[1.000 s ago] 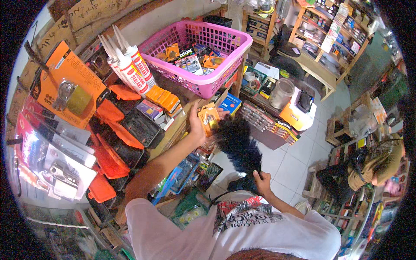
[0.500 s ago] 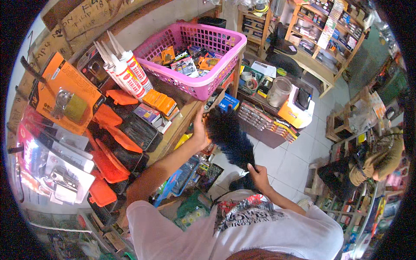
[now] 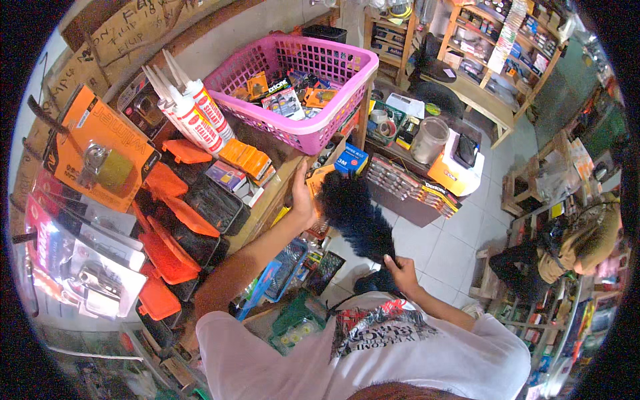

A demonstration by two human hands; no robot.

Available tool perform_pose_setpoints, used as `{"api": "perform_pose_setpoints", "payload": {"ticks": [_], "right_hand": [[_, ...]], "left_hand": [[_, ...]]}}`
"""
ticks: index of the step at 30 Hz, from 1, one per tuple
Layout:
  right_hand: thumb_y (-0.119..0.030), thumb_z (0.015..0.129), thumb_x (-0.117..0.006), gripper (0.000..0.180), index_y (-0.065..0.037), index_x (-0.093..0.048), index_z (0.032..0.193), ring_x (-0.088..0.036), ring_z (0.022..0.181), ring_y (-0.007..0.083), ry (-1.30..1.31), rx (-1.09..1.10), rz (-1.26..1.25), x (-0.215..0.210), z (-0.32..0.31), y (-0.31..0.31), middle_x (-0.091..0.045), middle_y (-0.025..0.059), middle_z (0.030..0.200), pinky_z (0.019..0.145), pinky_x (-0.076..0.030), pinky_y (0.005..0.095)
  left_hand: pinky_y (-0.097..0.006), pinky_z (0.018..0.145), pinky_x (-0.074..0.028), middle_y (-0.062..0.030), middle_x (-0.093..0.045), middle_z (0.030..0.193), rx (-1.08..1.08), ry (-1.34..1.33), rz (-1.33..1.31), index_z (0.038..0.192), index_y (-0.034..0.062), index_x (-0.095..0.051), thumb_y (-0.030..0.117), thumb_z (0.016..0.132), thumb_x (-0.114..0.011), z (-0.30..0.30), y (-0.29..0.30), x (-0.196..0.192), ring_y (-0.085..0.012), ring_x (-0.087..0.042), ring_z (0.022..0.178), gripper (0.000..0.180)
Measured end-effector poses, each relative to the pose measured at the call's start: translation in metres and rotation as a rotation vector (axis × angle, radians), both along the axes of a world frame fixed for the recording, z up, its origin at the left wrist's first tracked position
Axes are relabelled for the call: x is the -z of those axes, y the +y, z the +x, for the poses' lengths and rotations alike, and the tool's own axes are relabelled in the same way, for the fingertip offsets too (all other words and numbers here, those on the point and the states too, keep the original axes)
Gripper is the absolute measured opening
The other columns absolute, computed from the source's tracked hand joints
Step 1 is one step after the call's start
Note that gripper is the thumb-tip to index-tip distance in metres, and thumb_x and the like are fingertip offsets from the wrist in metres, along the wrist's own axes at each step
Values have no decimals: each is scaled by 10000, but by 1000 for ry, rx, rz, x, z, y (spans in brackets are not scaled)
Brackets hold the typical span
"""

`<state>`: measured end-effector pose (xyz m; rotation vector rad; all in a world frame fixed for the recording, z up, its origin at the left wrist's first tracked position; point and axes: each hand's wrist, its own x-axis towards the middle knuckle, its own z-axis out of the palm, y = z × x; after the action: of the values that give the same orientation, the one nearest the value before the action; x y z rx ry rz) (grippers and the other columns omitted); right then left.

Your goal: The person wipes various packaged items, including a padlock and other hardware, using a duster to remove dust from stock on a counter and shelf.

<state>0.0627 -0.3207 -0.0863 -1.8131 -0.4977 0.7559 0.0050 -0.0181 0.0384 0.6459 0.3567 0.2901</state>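
Your right hand (image 3: 402, 273) has its fingers closed around the handle end of the black duster (image 3: 353, 212); its bushy head runs up and away from those fingers toward your left hand. Your left hand (image 3: 302, 195) is stretched out, fingers open and flat against the shelf edge (image 3: 270, 200), with the duster head just to the right of them. Beyond your left fingertips sits the pink basket (image 3: 320, 137), and to their left stand the sealant tubes (image 3: 193, 113).
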Motion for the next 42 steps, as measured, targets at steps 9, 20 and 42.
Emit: {"api": "perform_pose_setpoints", "payload": {"ticks": [9,20,42], "right_hand": [[-346,930,-595,492,7,-547,591,-363,514,67,-92,53,45,-7,-9,11,-432,-37,520,447,-285,309],[-330,933,-598,490,-9,-518,571,-347,520,51,-184,-53,12,2,-15,7,-430,-52,528,439,-266,291],[-347,928,-605,452,14,-614,657,-362,536,47,-153,-1,12,-13,-5,7,-463,-55,563,453,-271,280]], "left_hand": [[-438,1005,-433,-145,-615,1190,-3,23,-19,1208,38,-571,632,898,-377,0,-17,-4,-296,-591,1099,697],[-448,1018,-421,-150,-584,1249,33,-65,-33,1266,47,-538,626,903,-354,-4,-14,3,-307,-574,1135,709],[-490,1053,-373,-177,-536,1311,178,-202,-164,1308,46,-514,660,885,-306,3,-3,11,-337,-527,1197,774]]}}
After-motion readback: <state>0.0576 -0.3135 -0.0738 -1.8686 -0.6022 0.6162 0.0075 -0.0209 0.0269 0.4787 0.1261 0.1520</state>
